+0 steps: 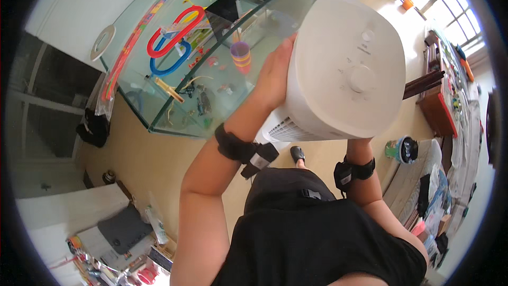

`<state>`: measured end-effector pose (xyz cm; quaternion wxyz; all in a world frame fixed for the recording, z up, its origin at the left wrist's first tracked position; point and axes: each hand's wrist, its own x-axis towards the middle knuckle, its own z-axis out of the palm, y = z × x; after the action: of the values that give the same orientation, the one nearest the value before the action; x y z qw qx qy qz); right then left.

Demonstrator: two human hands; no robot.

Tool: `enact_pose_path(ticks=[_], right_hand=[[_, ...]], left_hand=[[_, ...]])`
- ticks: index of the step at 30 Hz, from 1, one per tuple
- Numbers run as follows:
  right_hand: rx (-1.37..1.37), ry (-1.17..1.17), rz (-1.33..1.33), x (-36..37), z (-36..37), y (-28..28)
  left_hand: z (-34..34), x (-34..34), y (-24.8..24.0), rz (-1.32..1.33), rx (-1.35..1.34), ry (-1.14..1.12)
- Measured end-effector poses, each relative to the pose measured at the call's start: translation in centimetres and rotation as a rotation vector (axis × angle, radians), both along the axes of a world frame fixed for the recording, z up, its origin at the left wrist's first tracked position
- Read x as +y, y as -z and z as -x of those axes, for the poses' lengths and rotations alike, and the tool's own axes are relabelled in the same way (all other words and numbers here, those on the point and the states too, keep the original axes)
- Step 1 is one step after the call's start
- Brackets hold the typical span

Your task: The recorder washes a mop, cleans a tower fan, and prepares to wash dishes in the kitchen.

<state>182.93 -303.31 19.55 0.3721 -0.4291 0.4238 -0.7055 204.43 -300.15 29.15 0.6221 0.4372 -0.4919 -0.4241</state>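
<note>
A white appliance [365, 32], tower-shaped with a rounded top, a round knob and vent slots low on its side, is held up in front of me, tilted. Pressed along its left side is my left hand [274, 74], closed against the casing, its fingers partly out of sight. My right hand [360, 143] goes in under the lower edge of the appliance and supports it from there; its fingers are hidden behind the casing. Black straps with small boxes sit on both of my wrists.
A glass table [153, 122] at the left bears a red and blue looped toy track [174, 32] and a purple-and-yellow cup [241, 55]. At the right stand a bin [405, 151] and a cluttered red-brown cabinet [439, 111]. More clutter lies at the lower left.
</note>
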Motion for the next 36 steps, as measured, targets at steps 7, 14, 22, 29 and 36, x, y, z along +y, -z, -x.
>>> enact_pose_path(ticks=[7, 14, 22, 29, 36], right_hand=[[0.333, -0.038, 0.137, 4.1, -2.3, -5.2], [0.182, 0.002, -0.047, 3.6, -4.0, -7.1], [0.099, -0.128, -0.168, 2.8, -3.2, -7.5], [0.190, -0.165, -0.166, 2.5, -2.3, -7.3], [0.303, -0.151, -0.219, 3.3, 0.2, -5.6]], left_hand=[[-2.0, -0.6, -0.6, 0.010, -0.151, 0.139], [-3.1, -0.7, 0.1, -0.073, 0.005, 0.065], [-3.3, 0.8, 0.6, -0.091, 0.119, 0.041], [-4.8, 1.7, 4.2, -0.089, 0.226, 0.022], [-6.4, 6.3, 9.6, -0.277, 0.198, -0.004]])
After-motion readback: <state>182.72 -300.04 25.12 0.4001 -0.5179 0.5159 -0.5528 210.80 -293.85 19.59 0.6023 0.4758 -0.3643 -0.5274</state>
